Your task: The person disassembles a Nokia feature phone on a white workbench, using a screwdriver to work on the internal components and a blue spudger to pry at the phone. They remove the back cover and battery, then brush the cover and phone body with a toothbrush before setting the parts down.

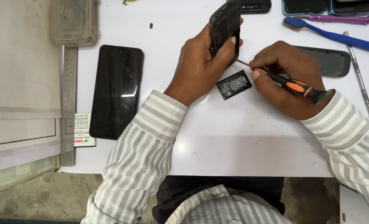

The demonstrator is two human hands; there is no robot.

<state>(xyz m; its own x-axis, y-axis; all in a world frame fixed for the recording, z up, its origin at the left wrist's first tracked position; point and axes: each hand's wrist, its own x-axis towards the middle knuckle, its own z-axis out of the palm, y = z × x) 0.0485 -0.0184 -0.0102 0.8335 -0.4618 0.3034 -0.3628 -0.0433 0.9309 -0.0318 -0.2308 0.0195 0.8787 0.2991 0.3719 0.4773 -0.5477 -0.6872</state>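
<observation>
My left hand (201, 66) grips a small black phone body (225, 25), held upright on its edge above the white table (234, 137), open back facing me. My right hand (286, 79) holds a black and orange screwdriver (294, 86), whose metal tip points left at the phone's lower end. A small black battery (233, 84) lies flat on the table between the two hands. A dark grey back cover (331, 61) lies just behind my right hand.
A large black smartphone (116, 91) lies face up at left, beside a metal ruler (68, 103) and a small card (84, 130). A blue brush (333, 35), a purple tool (340, 19), a metal spudger (360, 79) and more phones (304, 6) lie at the far right.
</observation>
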